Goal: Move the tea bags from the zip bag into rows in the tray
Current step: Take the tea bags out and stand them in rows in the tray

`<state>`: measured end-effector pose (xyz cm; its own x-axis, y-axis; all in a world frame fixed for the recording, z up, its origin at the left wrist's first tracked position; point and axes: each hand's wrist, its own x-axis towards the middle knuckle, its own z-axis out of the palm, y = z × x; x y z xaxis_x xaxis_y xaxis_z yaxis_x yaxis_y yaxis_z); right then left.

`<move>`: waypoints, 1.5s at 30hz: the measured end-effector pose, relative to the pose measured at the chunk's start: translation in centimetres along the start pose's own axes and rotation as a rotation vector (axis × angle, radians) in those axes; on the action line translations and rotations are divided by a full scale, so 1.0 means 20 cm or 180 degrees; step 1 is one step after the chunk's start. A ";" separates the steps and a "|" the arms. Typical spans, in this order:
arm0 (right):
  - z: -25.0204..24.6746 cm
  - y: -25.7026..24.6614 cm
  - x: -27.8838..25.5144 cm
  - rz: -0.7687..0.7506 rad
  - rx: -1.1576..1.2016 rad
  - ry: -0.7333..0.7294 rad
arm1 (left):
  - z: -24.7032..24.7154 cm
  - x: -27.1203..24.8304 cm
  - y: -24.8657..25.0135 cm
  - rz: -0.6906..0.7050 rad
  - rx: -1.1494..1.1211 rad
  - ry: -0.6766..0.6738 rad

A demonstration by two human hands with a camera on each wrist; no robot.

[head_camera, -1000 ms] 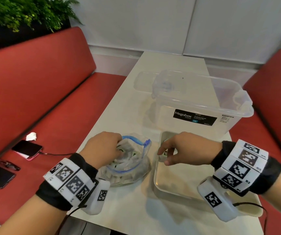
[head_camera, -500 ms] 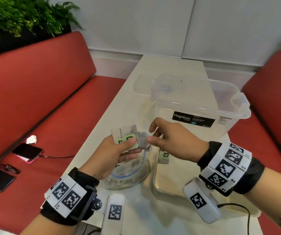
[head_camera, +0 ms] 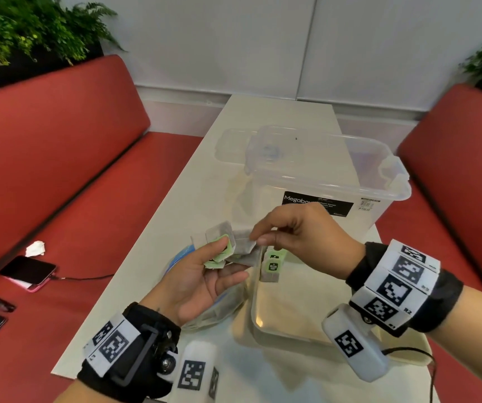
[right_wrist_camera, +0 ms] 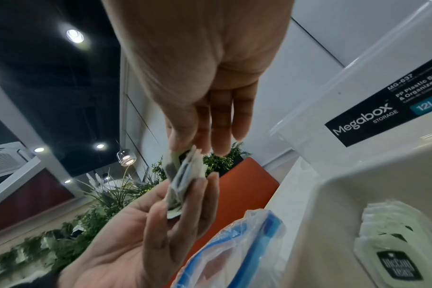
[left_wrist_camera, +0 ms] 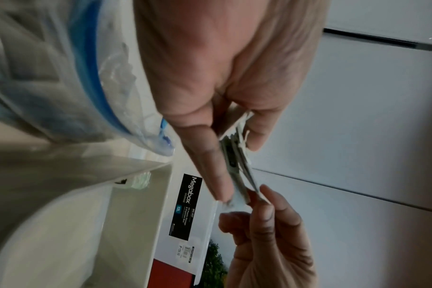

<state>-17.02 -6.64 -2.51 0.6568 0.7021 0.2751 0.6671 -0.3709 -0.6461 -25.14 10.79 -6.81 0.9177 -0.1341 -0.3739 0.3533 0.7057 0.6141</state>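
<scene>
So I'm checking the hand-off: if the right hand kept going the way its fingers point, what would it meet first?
Probably the fan of tea bags that the left hand holds: the right hand already pinches one bag at its near edge. Beyond lies the left hand's thumb, though depth is unclear.

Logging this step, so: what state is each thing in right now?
zip bag: open, on the table.
tea bags in hand: fanned bunch, held by left hand.
right hand: pinching one bag of the bunch.
tray: some tea bags at the far end.
storage box: lid off.
</scene>
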 end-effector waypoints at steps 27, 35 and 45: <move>-0.22 0.10 0.00 0.1165 -0.0685 -0.0359 | 0.12 0.13 -0.12 0.0790 0.2308 -0.0647; -0.23 0.11 -0.02 0.0998 -0.0835 -0.0452 | 0.16 0.18 -0.14 0.0643 0.2820 -0.0691; -0.26 0.30 0.00 0.1445 -0.1968 -0.0709 | 0.03 0.11 -0.16 0.0282 0.2909 -0.0701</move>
<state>-11.13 -11.99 -2.62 0.8689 0.4825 -0.1110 0.4684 -0.8737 -0.1311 -24.11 7.82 -9.20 0.9287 -0.3003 -0.2173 0.2003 -0.0867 0.9759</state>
